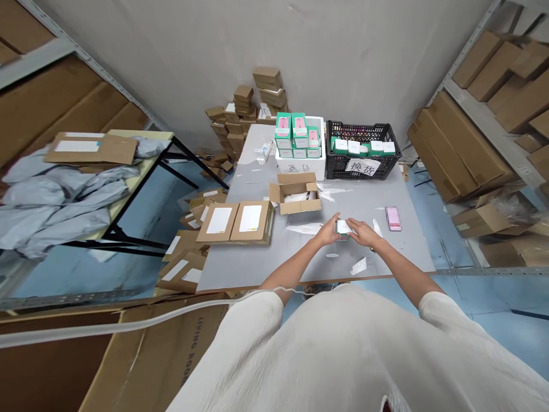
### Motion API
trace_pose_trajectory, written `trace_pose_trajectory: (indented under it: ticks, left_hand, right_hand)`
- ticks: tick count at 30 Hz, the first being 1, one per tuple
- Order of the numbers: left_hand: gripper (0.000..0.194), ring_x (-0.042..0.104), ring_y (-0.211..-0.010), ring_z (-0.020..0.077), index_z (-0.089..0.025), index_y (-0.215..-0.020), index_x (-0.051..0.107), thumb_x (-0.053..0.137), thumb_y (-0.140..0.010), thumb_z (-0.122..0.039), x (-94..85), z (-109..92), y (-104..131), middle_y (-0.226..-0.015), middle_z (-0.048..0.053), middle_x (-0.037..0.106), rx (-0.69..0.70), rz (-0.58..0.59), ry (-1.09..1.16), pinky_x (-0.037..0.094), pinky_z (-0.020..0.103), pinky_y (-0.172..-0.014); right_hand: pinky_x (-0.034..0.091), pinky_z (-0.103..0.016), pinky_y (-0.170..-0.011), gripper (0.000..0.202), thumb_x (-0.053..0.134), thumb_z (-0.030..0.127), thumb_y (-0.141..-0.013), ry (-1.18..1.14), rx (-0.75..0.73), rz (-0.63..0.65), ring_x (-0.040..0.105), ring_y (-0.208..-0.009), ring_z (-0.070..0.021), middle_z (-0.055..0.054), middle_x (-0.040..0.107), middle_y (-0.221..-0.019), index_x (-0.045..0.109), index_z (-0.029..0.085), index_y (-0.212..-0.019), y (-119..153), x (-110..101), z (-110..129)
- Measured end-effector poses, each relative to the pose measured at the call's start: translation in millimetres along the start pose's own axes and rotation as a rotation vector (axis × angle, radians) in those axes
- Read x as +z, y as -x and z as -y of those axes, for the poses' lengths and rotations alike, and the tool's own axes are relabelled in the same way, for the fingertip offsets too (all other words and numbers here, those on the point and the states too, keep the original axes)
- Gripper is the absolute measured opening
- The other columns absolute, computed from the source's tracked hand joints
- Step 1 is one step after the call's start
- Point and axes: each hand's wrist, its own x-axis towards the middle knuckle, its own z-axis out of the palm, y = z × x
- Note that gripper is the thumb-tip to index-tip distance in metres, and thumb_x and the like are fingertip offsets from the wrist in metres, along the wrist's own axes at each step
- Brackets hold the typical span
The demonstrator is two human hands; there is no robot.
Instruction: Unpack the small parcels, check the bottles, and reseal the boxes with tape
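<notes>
One small box (343, 226) is gripped at the near side of the table (270, 264) between left hand (328, 231) and right hand (361, 233), both half-curled, angled inward. Left are one open carton (300, 207) and two closed cartons (235, 230); right, one phone (393, 218); far, one white bin (285, 167), one black crate (389, 170).

Flat, bright light from out of view spreads evenly over the grey tabletop (240, 264) and pale wall (364, 63) with soft shadows, while the wide lens stretches and blurs the shelf cartons (495, 68) at the edges (the phone screen (393, 217) is pixelated, the small white-topped box (343, 226) short on fine detail).
</notes>
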Motion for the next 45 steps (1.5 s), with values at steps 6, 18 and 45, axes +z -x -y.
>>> trace_pose_trajectory:
  ticks: [6, 18, 45]
  left_hand:
    - [0.117, 0.068, -0.135, 0.0325, -0.031, -0.176, 0.021, 0.084, -0.077, -0.029, -2.5, -7.3, 4.2, -0.161, 0.012, 0.061, -0.002, -0.001, -0.007, 0.054, 0.046, -0.114]
    - [0.106, 0.035, -0.164, 0.0427, -0.027, -0.166, 0.041, 0.093, -0.074, -0.03, -0.8, -11.0, 5.5, -0.176, 0.019, 0.038, 0.021, -0.062, -0.199, 0.035, 0.059, -0.13]
    - [0.028, 0.064, -0.131, 0.0367, -0.024, -0.093, 0.067, 0.089, -0.082, -0.037, -23.1, -21.6, 1.2, -0.14, 0.013, 0.07, 0.114, 0.067, -0.4, 0.047, 0.049, -0.113]
  right_hand:
    - [0.054, -0.044, -0.108, 0.042, 0.048, 0.046, -0.111, -0.186, 0.193, -0.081, 0.072, -0.124, -0.0324, -0.01, 0.08, -0.131, 0.068, 0.027, -0.142, -7.5, -12.4, 8.1]
    - [0.051, -0.043, -0.106, 0.035, 0.055, 0.032, -0.1, -0.169, 0.418, -0.372, 0.064, -0.119, -0.0309, -0.016, 0.068, -0.131, 0.065, 0.021, -0.132, -45.3, 16.3, 8.9]
    - [0.053, -0.04, -0.109, 0.037, 0.05, 0.013, -0.096, -0.231, 0.197, -0.282, 0.065, -0.118, -0.0255, -0.009, 0.071, -0.12, 0.081, 0.025, -0.112, -8.5, 13.1, 5.6]
